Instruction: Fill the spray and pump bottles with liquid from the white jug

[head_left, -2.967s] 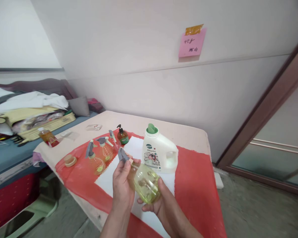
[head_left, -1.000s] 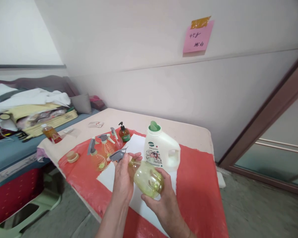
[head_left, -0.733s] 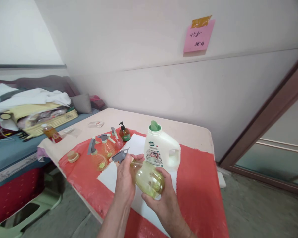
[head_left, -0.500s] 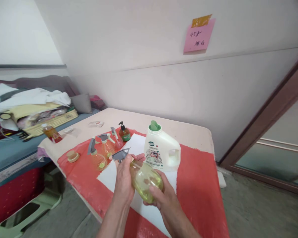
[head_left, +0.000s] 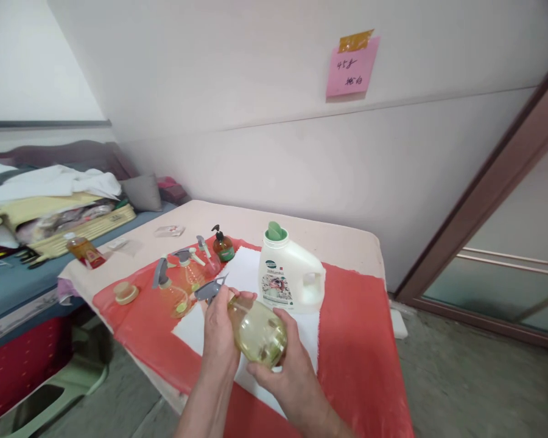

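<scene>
Both my hands hold a round, clear yellow-green spray bottle (head_left: 257,330) tilted on its side above the table. My left hand (head_left: 220,331) grips its neck just below the grey trigger head (head_left: 207,289). My right hand (head_left: 287,367) cups the bottle's body from below and from the right. A white detergent jug (head_left: 288,275) with a green cap stands just behind the bottle, on a white sheet (head_left: 246,277) that lies over a red cloth (head_left: 356,340).
Two more yellow spray bottles (head_left: 172,287), a small amber pump bottle (head_left: 221,246) and a round lid (head_left: 126,293) sit on the table's left part. An orange bottle (head_left: 82,252) stands near the left edge. A bed with piled linens (head_left: 45,201) lies to the left; a door frame (head_left: 484,194) to the right.
The bottle's trigger head has turned from pointing up to pointing left. My right hand shifted its grip round the bottle's body. The view has drifted slightly.
</scene>
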Demonstrator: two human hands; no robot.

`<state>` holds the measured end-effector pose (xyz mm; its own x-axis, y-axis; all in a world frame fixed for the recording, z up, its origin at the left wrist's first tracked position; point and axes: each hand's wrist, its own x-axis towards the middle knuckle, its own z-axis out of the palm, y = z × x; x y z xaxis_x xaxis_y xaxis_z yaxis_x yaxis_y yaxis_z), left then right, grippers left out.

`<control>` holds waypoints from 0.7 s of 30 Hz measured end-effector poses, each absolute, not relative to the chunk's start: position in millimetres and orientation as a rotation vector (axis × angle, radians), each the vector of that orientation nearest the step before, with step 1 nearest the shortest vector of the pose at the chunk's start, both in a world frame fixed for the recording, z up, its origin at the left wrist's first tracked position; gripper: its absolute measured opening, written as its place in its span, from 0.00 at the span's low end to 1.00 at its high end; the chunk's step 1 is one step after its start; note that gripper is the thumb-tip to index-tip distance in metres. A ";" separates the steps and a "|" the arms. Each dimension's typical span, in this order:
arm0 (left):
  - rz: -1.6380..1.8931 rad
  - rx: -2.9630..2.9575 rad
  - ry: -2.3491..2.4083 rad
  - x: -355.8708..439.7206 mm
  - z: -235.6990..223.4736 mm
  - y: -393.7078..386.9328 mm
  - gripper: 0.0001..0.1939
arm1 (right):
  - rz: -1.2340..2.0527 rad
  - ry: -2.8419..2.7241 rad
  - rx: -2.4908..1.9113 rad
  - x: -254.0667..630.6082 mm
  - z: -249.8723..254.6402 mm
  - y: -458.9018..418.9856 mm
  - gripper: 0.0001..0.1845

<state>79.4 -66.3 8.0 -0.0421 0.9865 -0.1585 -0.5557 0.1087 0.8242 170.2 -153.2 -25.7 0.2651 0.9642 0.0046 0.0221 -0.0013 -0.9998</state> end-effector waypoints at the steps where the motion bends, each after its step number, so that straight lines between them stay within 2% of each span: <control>1: 1.388 0.634 0.893 80.0 7.6 -66.7 0.18 | 0.891 -1.098 -1.393 169.7 -29.7 -153.6 0.45; 6: 1.439 0.646 0.920 84.1 7.6 -72.3 0.19 | 0.475 -1.325 -1.410 168.9 -55.8 -152.9 0.44; 9: 1.420 0.634 0.939 83.7 8.5 -74.7 0.19 | 0.433 -1.301 -1.428 169.7 -57.3 -152.1 0.41; 11: 1.373 0.647 0.927 81.5 9.7 -75.1 0.19 | 0.625 -1.194 -1.414 170.9 -48.3 -152.4 0.41; 16: 1.288 0.729 0.879 76.4 13.4 -74.7 0.17 | 1.606 -0.626 -0.975 177.1 -25.0 -153.2 0.32; 18: 1.272 0.758 0.875 76.5 14.3 -75.8 0.17 | 1.877 -0.355 -0.826 179.2 -24.7 -153.3 0.35; 21: 1.237 0.790 0.856 77.8 15.4 -78.4 0.17 | 2.092 -0.191 -0.672 180.4 -31.5 -154.4 0.42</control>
<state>77.8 -78.4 15.4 0.1156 0.9863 -0.1178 -0.4577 0.1581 0.8749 180.4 -154.4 -31.5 -0.4448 0.8060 -0.3905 -0.7220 -0.5807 -0.3762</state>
